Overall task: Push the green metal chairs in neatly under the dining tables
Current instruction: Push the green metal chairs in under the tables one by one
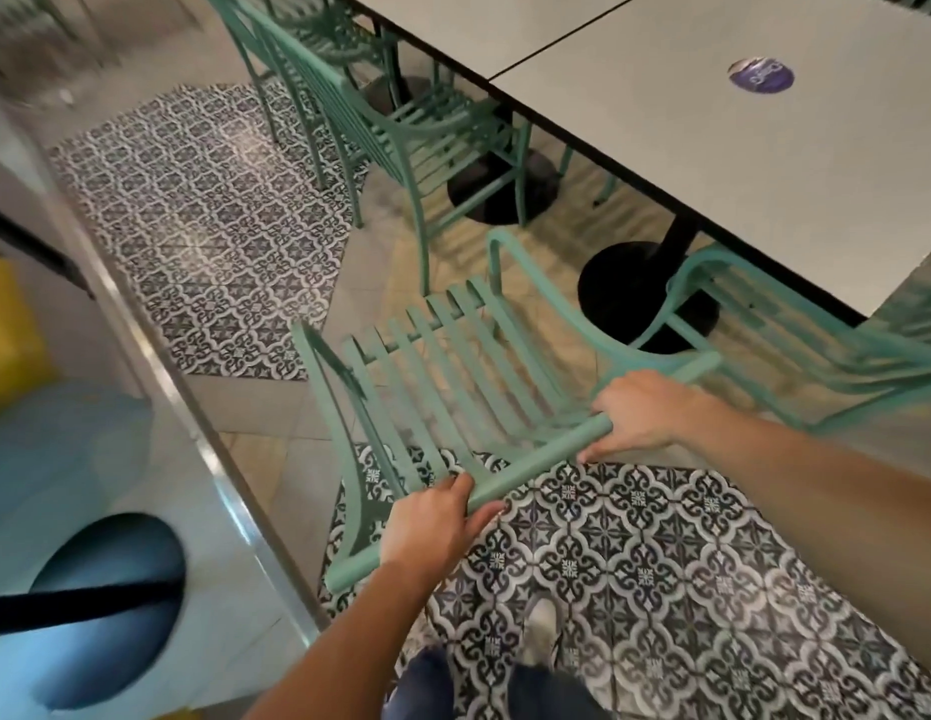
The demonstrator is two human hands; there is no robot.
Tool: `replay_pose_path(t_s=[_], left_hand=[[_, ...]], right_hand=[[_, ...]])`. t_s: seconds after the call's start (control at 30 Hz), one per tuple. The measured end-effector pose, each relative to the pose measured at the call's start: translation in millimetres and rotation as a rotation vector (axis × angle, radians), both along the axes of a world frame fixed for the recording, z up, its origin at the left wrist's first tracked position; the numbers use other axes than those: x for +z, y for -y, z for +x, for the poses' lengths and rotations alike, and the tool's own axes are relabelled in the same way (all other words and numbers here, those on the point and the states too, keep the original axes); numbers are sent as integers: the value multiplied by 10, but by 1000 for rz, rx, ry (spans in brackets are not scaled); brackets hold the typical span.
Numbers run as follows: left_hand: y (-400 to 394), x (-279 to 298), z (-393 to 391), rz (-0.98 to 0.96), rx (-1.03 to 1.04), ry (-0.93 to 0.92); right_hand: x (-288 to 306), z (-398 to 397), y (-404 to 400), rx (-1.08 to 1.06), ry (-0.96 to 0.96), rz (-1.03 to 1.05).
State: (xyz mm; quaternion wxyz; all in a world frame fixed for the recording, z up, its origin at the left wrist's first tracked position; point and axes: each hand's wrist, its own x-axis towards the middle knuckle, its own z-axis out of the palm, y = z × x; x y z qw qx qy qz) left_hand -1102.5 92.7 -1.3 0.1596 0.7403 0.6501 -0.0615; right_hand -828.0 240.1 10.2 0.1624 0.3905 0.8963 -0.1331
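A green metal chair (468, 366) with a slatted seat stands in front of me, angled toward the white dining table (764, 163). Its seat is still outside the table's edge. My left hand (432, 522) grips the chair's top back rail near its left end. Closed around the same rail further right is my right hand (640, 413). A second green chair (401, 132) sits farther back with its seat partly under the table. To the right, a third green chair (796, 335) is tucked at the table's near corner.
Black round table bases (645, 298) stand on the floor under the tables. A metal-edged counter (157, 366) runs along the left, close to the held chair's left side. Patterned floor tiles (661, 563) lie under my feet. A round purple sticker (760, 75) is on the tabletop.
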Motion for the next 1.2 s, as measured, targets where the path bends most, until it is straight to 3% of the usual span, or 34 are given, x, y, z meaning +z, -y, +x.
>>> replay_pose_path(t_s=[0.43,0.7,0.9,1.2], left_hand=[[0,-47,-538,79,-247,-27],[-341,-96,-1109,270,-514,-33],[-721,-77,-1513,294,-686,-26],[-1303,-75,-1963,336,-583,121]], right_hand=[[-45,-262,529,-175,83,-2],[2,-680,930,-400,172,-15],[88,-1132,1139,-608,144,-42],[160,-1686,1034,-758,130,-96]])
